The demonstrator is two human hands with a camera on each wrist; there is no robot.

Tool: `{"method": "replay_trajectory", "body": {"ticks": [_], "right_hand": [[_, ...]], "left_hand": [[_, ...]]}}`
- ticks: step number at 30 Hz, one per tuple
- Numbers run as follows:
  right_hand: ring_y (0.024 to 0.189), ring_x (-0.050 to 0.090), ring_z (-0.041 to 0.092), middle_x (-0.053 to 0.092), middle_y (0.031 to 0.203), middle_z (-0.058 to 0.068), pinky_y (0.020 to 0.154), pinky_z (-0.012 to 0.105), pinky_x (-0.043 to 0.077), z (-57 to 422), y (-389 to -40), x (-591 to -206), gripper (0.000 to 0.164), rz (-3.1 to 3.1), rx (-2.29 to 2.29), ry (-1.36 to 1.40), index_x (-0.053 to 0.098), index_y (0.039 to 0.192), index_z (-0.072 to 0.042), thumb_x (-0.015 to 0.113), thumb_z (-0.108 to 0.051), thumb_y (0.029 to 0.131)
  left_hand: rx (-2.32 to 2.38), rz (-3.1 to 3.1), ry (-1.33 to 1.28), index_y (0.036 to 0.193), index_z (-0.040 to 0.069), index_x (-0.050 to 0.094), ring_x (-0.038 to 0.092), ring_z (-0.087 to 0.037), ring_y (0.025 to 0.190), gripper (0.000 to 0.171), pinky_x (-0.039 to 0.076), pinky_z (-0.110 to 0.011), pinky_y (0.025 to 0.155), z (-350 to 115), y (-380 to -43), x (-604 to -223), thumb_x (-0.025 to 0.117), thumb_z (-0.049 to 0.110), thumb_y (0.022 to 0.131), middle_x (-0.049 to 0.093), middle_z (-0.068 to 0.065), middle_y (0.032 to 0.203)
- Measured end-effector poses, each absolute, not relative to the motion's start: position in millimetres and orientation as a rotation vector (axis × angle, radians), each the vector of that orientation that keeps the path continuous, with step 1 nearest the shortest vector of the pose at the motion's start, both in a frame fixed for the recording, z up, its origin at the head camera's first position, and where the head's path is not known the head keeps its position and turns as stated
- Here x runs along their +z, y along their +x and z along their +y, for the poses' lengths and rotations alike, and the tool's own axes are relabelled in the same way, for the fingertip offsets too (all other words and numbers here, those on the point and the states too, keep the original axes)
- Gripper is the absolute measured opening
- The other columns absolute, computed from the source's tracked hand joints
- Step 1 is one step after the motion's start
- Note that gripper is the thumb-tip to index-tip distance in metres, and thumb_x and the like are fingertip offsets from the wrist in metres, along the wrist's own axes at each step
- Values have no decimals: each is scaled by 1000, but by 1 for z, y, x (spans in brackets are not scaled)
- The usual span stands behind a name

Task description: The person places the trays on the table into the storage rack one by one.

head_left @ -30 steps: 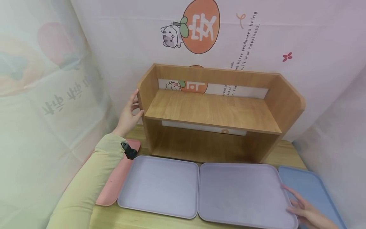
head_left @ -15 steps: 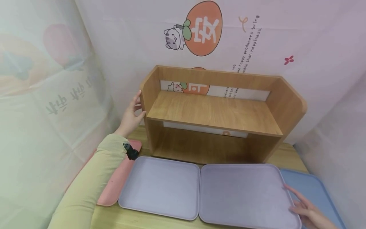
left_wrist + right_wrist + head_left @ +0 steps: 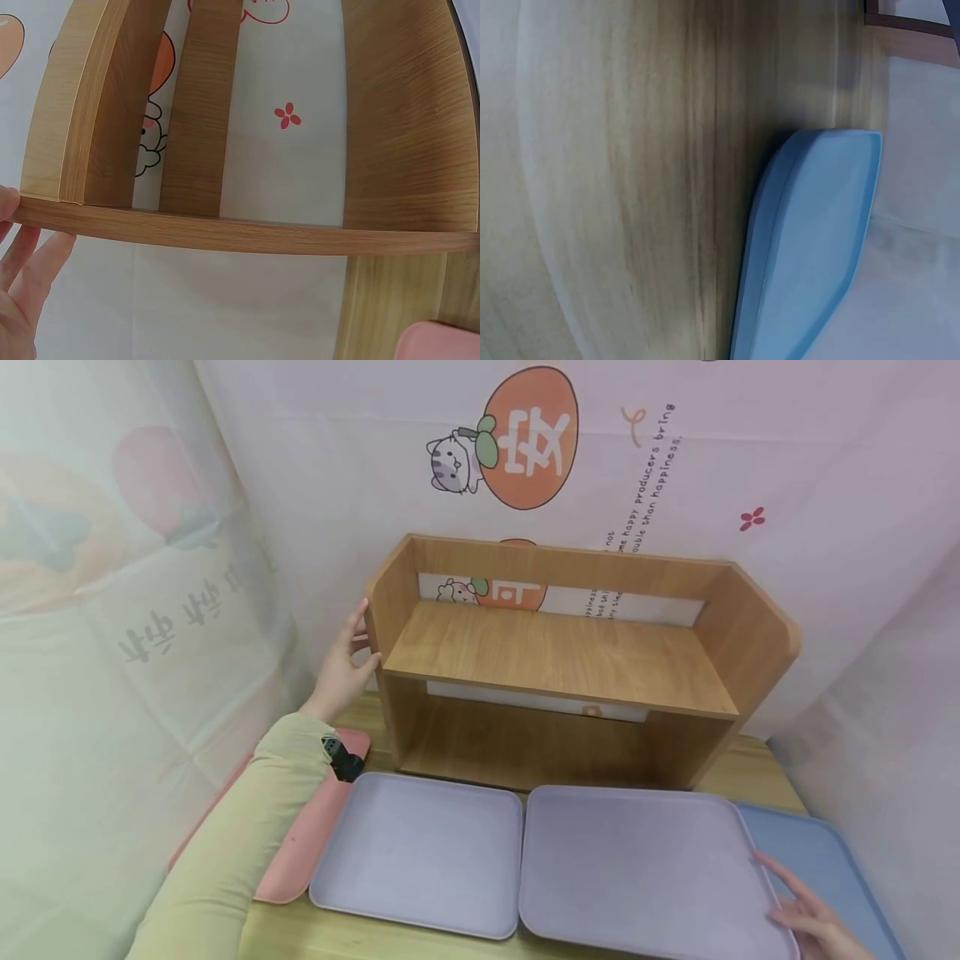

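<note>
A two-tier wooden desktop shelf stands on the table against the printed backdrop. My left hand holds the front edge of its left side panel, and in the left wrist view the fingertips rest against the panel's edge. Before the shelf lie two pale purple trays side by side. My right hand grips the right rim of the larger purple tray, thumb and a finger at the edge. The smaller lilac tray sits to its left, close against it. Neither the right hand nor its tray appears in the right wrist view.
A pink tray lies at the left, partly under my left forearm. At the right is a blue tray, overlapped by the larger purple one; the right wrist view shows this blue tray on the wooden table. Fabric hangs around three sides.
My right hand has shifted slightly right with the larger purple tray, which now overlaps more of the blue tray. The left hand stays on the shelf. The head view has shifted slightly.
</note>
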State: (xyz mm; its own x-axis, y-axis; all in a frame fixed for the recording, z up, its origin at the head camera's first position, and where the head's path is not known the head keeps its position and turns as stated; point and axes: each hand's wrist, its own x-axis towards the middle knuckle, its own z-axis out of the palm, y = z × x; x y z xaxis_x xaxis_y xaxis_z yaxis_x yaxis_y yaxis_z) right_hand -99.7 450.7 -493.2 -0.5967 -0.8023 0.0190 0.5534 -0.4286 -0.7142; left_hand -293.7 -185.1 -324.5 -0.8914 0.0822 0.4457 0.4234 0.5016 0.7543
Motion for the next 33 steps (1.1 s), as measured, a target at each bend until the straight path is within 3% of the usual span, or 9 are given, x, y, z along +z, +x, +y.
{"method": "replay_trajectory", "body": {"ticks": [5, 11, 18, 33], "right_hand": [[127, 47, 25, 49, 139, 6, 106, 47, 40, 442, -97, -487, 76, 826, -2140, -492, 36, 143, -44, 6, 8, 97], [128, 47, 27, 48, 140, 14, 105, 43, 41, 425, -97, -480, 76, 854, -2201, -648, 28, 148, -34, 7, 15, 94], [125, 49, 24, 47, 141, 8, 103, 39, 44, 400, -101, -463, 77, 923, -2235, -674, 26, 150, -30, 9, 18, 92], [120, 55, 34, 52, 132, 24, 99, 43, 47, 325, -122, -405, 74, 880, -2287, -885, 23, 151, -19, 12, 21, 89]], "left_hand": [[-1352, -2399, -410, 150, 39, 13, 49, -43, 122, 86, 51, -55, 89, -186, -295, -327, 57, -4, 90, 40, -23, 137], [-1351, -2413, -399, 150, 40, 12, 48, -43, 122, 87, 50, -54, 89, -185, -295, -328, 57, -4, 90, 39, -22, 137], [-1355, -2416, -397, 151, 40, 12, 47, -43, 123, 86, 50, -55, 90, -186, -296, -329, 56, -3, 91, 39, -23, 137], [-1308, -2417, -405, 151, 38, 11, 48, -43, 122, 84, 49, -55, 91, -185, -295, -326, 56, -2, 91, 40, -23, 137]]}}
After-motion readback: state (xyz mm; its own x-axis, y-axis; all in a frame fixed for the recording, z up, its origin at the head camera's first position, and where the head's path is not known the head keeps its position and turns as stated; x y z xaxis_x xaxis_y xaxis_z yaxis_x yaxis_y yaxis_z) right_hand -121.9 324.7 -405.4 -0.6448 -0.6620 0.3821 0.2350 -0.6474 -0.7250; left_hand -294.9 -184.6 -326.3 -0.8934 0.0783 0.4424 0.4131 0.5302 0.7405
